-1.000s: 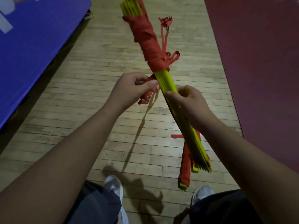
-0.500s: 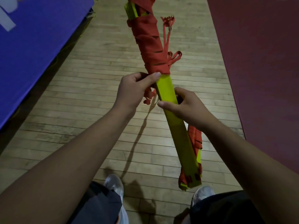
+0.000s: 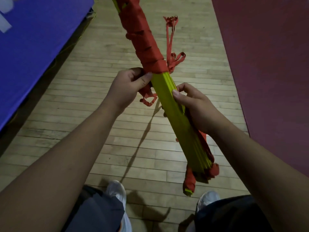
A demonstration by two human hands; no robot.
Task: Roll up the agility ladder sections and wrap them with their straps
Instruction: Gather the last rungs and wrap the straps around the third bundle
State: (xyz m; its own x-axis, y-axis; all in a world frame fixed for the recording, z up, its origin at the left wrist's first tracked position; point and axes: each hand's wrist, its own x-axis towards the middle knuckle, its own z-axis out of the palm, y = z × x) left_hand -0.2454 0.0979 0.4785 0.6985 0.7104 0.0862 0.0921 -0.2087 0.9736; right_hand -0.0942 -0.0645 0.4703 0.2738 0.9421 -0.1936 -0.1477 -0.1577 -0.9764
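A bundle of yellow-green ladder rungs (image 3: 177,118) runs diagonally from top centre down to the lower right, held above the floor. Red strap (image 3: 143,46) is wound tightly round its upper half; loose red strap ends (image 3: 172,52) dangle to the right of the wrap. My left hand (image 3: 128,87) grips a bunched piece of red strap (image 3: 148,97) at the lower edge of the wrap, thumb against the rungs. My right hand (image 3: 195,104) holds the bare rungs just below, fingers curled round them. More red strap (image 3: 189,180) hangs at the bundle's lower end.
Wooden plank floor (image 3: 103,114) lies below. A blue mat (image 3: 33,47) borders the left, a dark red mat (image 3: 270,64) the right. My two white shoes (image 3: 117,191) stand at the bottom, under the bundle's lower end.
The bundle has turned in my hands, from its edge to a flat face and on to a corner. The wrapped part now reaches past the top edge.
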